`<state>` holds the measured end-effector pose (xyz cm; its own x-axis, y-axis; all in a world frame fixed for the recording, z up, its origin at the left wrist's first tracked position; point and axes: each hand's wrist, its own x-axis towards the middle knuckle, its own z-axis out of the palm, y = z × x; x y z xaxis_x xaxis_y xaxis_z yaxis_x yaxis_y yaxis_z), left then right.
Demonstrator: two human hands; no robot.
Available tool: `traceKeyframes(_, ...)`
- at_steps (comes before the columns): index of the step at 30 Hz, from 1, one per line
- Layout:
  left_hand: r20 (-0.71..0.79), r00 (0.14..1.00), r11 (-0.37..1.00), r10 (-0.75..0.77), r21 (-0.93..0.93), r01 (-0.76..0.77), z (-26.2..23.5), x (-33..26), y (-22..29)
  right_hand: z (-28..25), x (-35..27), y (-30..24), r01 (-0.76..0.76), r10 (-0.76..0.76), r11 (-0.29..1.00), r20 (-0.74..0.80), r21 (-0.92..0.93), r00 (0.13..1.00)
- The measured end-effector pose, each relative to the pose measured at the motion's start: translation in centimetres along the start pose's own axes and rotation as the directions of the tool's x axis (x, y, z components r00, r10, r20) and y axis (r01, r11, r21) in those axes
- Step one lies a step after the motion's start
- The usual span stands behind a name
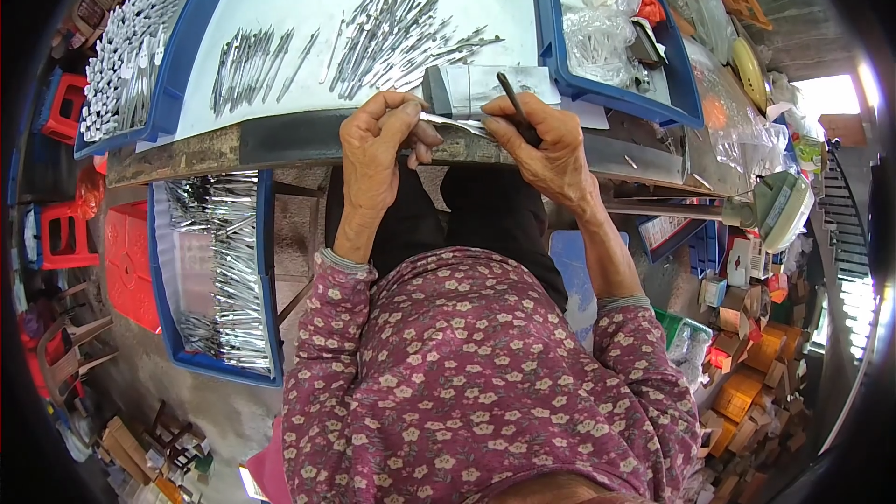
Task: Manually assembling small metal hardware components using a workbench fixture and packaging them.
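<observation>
At the near edge of the table my left hand (381, 138) is closed, its thumb and fingers pinching one end of a slim silver metal piece (457, 123). The piece lies level, its tapered end reaching my right hand (546, 147). Those fingers are closed round a dark, slim stick-like tool (510, 93), which slants up to the left; thumb and fingertip meet the metal piece. Just beyond my hands sits a dark grey block (436, 91) beside a flat pale sheet (495, 84). Farther off, similar silver pieces lie in a large pile (397, 37) and a smaller row (250, 67).
A blue tray (177, 65) of silver pieces stands at the left. Another blue tray (551, 28) at the right holds clear plastic bags. Below the table's left side is a third blue tray (266, 280) of metal pieces. Red stools (67, 229) and cardboard boxes (737, 392) surround the workplace.
</observation>
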<state>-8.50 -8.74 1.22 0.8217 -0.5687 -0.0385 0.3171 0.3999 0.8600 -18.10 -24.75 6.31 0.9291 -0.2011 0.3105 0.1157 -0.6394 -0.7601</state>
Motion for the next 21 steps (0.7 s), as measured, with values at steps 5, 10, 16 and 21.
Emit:
traceKeyframes(5,-0.001,1.000,0.999,-0.012,-0.046,0.011,-0.1,0.0,-0.2,0.2,0.0,0.2,-0.005,0.005,1.000,0.010,0.003,1.000)
traceKeyframes(10,0.011,1.000,0.998,0.013,-0.064,-0.012,-0.4,0.0,-0.6,0.6,-0.2,0.5,-0.011,0.011,1.000,-0.003,0.018,1.000)
traceKeyframes(16,0.009,0.999,0.997,0.037,-0.069,-0.036,-0.6,0.0,-0.9,0.6,-0.2,0.5,-0.015,0.015,1.000,-0.003,0.011,1.000)
traceKeyframes(21,-0.013,0.999,0.997,0.038,-0.062,-0.039,-0.6,0.1,-1.1,0.8,-0.2,1.1,-0.029,0.031,0.998,-0.032,0.055,0.999)
